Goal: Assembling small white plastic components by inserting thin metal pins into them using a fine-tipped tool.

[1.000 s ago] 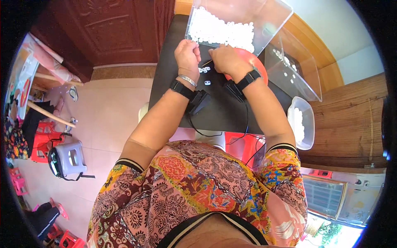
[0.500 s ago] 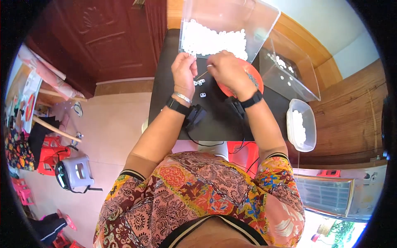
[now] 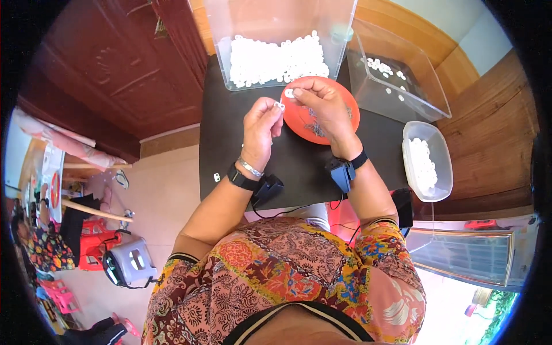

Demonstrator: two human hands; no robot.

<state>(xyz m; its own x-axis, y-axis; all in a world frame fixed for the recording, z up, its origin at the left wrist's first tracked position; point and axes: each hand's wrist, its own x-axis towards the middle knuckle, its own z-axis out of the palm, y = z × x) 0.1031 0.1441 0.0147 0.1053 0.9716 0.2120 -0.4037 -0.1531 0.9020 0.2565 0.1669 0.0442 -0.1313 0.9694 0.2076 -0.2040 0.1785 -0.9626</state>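
Note:
My left hand [image 3: 262,127] is closed in a pinch on a small white plastic clip [image 3: 279,106] with holes in it. Facing it, my right hand [image 3: 325,109] pinches a second small white clip [image 3: 289,92] between thumb and forefinger. The two pieces are close together but apart. Below my right hand lies an orange-red plate [image 3: 296,126], holding a loose pile of small grey metal pieces [image 3: 314,125], partly hidden by the hand. Behind the hands stands a large clear bin [image 3: 236,20] with a heap of white clips [image 3: 276,60].
Another clear bin [image 3: 368,95] with scattered white pieces stands at the back right. A small translucent tub [image 3: 443,184] of white pieces sits at the table's right edge. One loose clip [image 3: 217,177] lies near the left edge of the dark table [image 3: 221,144]. Cables hang at the front.
The view has shifted. My right hand now shows a white clip in its pinch. Both hands now appear farther from the large bin, and the plate is less covered.

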